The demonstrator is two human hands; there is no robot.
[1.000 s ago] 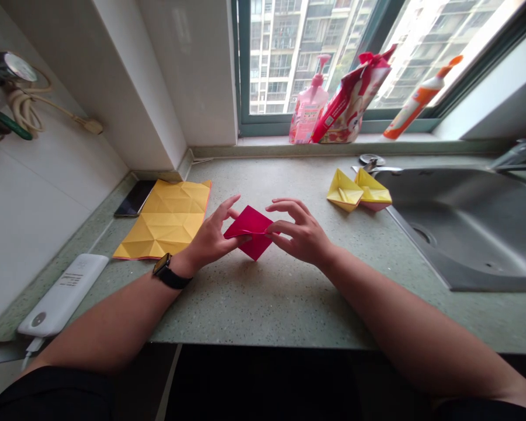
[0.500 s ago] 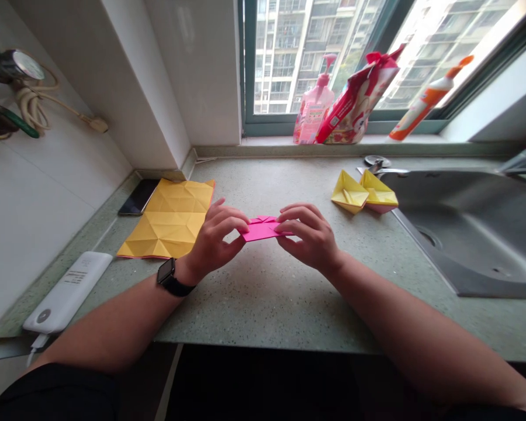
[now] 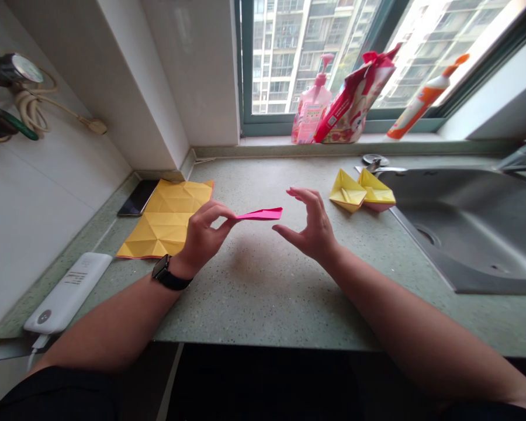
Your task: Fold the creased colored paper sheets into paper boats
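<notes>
head view: the left hand point(image 3: 204, 237) pinches one end of a narrow, flat strip of folded pink paper point(image 3: 259, 214) between thumb and fingers, holding it level in the air above a speckled green stone surface point(image 3: 263, 298). the right hand point(image 3: 310, 225) is apart from the strip, its fingers curved and spread, touching nothing. the strip should handle as very light and soft, liable to bend or crease under pressure; take hold along its folded edges, near one end. a creased yellow paper sheet point(image 3: 164, 219) lies on the surface to the left; two folded yellow paper boats point(image 3: 347, 192) sit to the right.
</notes>
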